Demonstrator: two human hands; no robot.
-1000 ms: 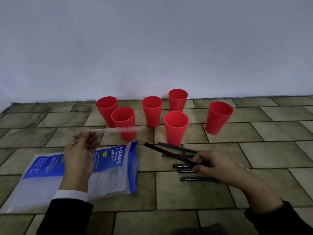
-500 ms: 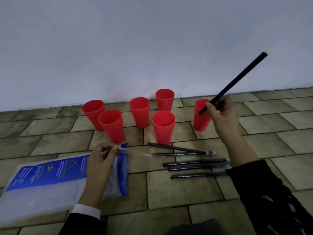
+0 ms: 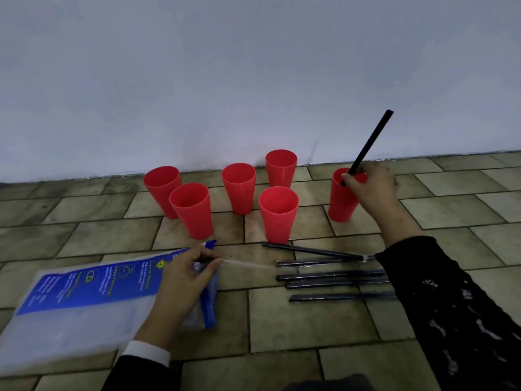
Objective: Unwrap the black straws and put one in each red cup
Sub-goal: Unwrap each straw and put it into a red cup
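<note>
The bare black straw, pinched in my right hand, had its lower tip inside the red cup at 2 o'clock. Five other cups stood empty, and five wrapped straws lay on the floor. My left hand pinched an empty wrapper over the plastic bag.

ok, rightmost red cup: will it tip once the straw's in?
Possibly. The rightmost red cup is tall, narrow-based and looks like light, empty plastic. The black straw leans far past its rim, so it could lever the cup over.
</note>
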